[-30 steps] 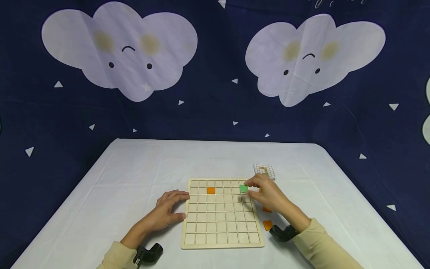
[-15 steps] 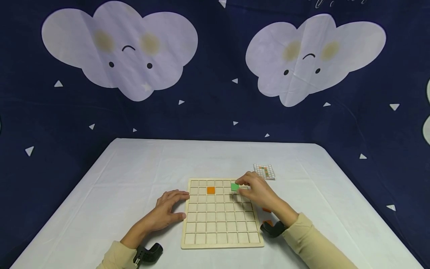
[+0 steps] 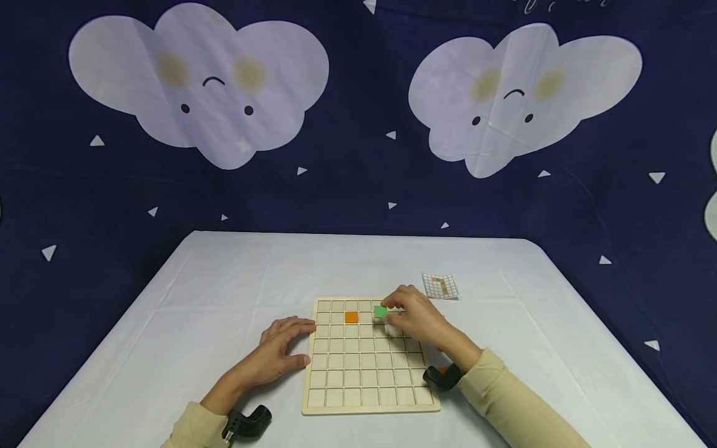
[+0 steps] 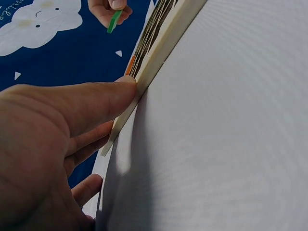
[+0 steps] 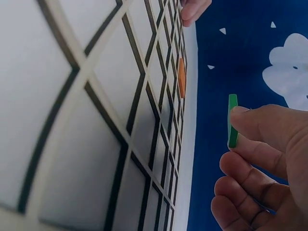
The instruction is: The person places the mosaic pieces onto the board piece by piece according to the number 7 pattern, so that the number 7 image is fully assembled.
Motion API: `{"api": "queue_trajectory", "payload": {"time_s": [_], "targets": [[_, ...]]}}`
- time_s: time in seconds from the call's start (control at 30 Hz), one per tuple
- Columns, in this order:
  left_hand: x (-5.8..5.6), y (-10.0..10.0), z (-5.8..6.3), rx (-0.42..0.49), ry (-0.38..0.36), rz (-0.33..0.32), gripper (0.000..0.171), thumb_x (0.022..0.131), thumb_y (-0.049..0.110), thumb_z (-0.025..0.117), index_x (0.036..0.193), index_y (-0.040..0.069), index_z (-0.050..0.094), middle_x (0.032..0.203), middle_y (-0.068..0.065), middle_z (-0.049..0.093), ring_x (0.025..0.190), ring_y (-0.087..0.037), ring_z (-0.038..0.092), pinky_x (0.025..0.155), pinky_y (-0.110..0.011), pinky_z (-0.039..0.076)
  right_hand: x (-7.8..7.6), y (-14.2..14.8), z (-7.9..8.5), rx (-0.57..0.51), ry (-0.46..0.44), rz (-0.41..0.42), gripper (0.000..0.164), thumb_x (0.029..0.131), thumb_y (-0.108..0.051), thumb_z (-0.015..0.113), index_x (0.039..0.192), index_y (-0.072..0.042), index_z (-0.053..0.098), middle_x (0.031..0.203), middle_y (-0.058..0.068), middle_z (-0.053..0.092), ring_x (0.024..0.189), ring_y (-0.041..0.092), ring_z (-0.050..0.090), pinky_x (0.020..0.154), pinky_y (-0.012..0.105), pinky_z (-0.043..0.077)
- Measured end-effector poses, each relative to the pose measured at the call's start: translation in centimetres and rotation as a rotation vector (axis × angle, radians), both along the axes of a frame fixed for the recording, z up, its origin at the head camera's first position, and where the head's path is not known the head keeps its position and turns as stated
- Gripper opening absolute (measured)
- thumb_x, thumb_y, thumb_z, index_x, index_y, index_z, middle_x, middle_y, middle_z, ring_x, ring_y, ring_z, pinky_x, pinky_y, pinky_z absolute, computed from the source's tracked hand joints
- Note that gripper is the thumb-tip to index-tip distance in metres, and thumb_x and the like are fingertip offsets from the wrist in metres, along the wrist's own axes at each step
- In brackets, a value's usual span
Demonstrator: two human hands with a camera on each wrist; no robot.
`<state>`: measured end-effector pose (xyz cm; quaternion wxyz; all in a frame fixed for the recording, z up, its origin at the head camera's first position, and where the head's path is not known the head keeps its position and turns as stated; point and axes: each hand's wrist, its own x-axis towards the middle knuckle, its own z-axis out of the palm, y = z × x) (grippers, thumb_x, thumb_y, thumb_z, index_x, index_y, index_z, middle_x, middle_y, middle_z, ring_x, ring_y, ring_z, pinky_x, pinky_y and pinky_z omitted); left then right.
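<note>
My right hand pinches a green square tile between thumb and fingers. In the right wrist view the green tile is seen edge-on, raised above the wooden grid board. An orange square tile sits in a cell of the board's second row from the back, to the left of the green one. My left hand rests at the board's left edge with fingers spread. Its thumb touches the board's side in the left wrist view.
A small card printed with a coloured grid pattern lies behind the board on the right. Another orange tile is partly hidden under the right wrist, beside the board. White cloth covers the table, with a dark blue cloud-print backdrop behind.
My right hand has carried the green tile leftward over the board's back rows, closer to the orange tile. The pattern card is now uncovered. My left hand has stayed in place.
</note>
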<state>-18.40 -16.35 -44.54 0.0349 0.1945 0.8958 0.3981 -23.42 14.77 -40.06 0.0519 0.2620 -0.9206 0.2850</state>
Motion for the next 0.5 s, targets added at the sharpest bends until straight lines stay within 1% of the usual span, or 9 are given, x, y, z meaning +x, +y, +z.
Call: {"api": "queue_trajectory", "payload": {"time_s": [0.27, 0.5], "targets": [[0.0, 0.0, 0.0, -0.001, 0.004, -0.001, 0.053, 0.078, 0.02, 0.074, 0.127, 0.013, 0.057, 0.141, -0.004, 0.047, 0.138, -0.033, 0.026, 0.106, -0.054, 0.011, -0.5, -0.7, -0.3, 0.001, -0.014, 0.024, 0.022, 0.083, -0.018, 0.069, 0.105, -0.012, 0.069, 0.095, -0.002, 0.061, 0.088, 0.012, 0.05, 0.074, 0.027, 0.045], [0.0, 0.0, 0.0, 0.0, -0.003, 0.006, 0.054, 0.077, 0.02, 0.075, 0.128, 0.014, 0.057, 0.141, -0.004, 0.047, 0.138, -0.033, 0.025, 0.106, -0.055, 0.011, -0.8, -1.3, -0.5, 0.017, -0.055, 0.013, 0.022, 0.084, -0.02, 0.069, 0.105, -0.013, 0.069, 0.096, -0.002, 0.061, 0.09, 0.012, 0.05, 0.075, 0.027, 0.045]]}}
